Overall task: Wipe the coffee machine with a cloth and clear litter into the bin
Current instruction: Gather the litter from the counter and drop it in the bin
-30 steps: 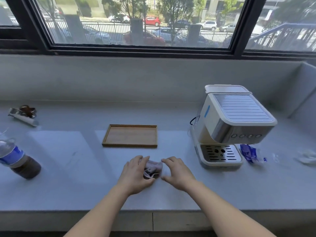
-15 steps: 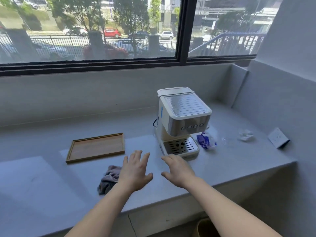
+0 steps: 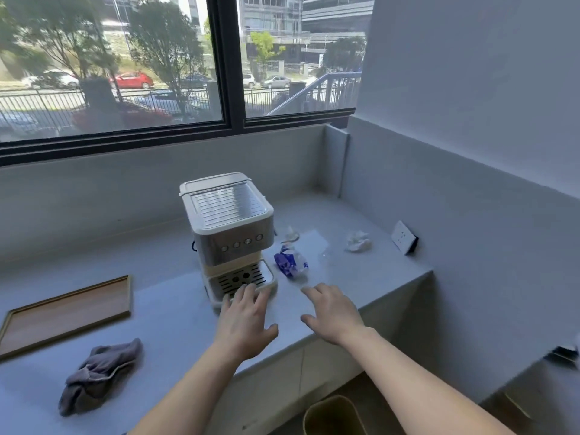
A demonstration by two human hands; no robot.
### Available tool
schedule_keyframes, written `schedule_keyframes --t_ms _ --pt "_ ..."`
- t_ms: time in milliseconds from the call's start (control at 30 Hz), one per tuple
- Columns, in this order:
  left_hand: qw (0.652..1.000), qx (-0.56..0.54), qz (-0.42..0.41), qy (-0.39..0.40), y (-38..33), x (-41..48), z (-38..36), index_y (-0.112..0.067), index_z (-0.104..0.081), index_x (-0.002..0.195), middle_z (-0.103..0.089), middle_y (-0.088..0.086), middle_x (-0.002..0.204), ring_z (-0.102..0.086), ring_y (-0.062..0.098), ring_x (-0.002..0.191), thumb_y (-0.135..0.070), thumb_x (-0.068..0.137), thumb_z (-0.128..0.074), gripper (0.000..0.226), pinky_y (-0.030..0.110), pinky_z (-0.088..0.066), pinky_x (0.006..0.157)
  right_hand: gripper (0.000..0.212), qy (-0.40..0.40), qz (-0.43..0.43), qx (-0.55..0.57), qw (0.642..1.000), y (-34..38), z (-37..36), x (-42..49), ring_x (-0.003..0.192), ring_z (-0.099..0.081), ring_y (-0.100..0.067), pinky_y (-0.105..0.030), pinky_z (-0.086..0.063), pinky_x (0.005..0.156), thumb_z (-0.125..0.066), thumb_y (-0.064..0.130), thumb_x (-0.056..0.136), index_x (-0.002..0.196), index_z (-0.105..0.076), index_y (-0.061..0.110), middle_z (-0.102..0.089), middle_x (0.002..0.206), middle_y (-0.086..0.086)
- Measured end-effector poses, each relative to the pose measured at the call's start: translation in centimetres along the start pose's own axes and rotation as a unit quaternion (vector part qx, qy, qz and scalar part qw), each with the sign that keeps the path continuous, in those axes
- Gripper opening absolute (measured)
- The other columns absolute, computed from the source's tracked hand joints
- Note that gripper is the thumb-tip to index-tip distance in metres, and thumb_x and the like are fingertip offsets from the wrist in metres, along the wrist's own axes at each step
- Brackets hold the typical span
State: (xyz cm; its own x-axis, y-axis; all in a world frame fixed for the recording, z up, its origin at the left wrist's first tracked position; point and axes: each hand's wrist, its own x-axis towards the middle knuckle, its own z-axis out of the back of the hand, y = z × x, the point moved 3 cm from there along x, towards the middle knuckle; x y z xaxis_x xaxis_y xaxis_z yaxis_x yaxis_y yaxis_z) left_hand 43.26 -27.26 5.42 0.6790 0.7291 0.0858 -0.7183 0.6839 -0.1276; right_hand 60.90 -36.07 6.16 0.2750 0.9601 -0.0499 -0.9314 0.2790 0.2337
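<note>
A white coffee machine stands on the grey surface, blue wrapper just beside it. The cloth lies crumpled, apart from both empty hands, left hand and right hand, fingers spread.

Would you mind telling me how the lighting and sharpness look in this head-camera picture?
Head view: daylight from the window leaves a bright patch on the grey counter right of the white coffee machine; wide-angle bending curves the window frame; both bare hands, left and right, look slightly soft, as does the crumpled blue wrapper.
</note>
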Motion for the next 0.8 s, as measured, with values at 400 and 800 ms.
schedule_keyframes --t_ms 400,800 --pt "1.000 0.009 -0.019 0.015 -11.0 6.0 -2.2 -0.026 -0.029 0.147 -0.035 0.006 0.151 -0.031 0.028 0.138 -0.057 0.082 -0.048 0.075 0.046 -0.025 0.116 0.056 -0.006 -0.041 -0.011 0.999 -13.6 3.6 -0.6 0.122 -0.044 -0.027 -0.043 -0.045 0.097 -0.052 0.045 0.092 0.142 -0.038 0.025 -0.051 0.134 -0.003" --pt "0.999 -0.012 -0.005 0.052 -8.5 15.1 -4.3 -0.025 -0.037 0.139 -0.047 0.003 0.133 -0.047 0.025 0.120 -0.046 0.088 -0.047 0.056 0.038 -0.043 0.092 0.053 0.018 -0.080 0.009 0.997 -16.5 2.4 7.3 0.124 -0.043 -0.025 -0.040 -0.045 0.095 -0.052 0.044 0.093 0.140 -0.041 0.025 -0.050 0.133 0.000"
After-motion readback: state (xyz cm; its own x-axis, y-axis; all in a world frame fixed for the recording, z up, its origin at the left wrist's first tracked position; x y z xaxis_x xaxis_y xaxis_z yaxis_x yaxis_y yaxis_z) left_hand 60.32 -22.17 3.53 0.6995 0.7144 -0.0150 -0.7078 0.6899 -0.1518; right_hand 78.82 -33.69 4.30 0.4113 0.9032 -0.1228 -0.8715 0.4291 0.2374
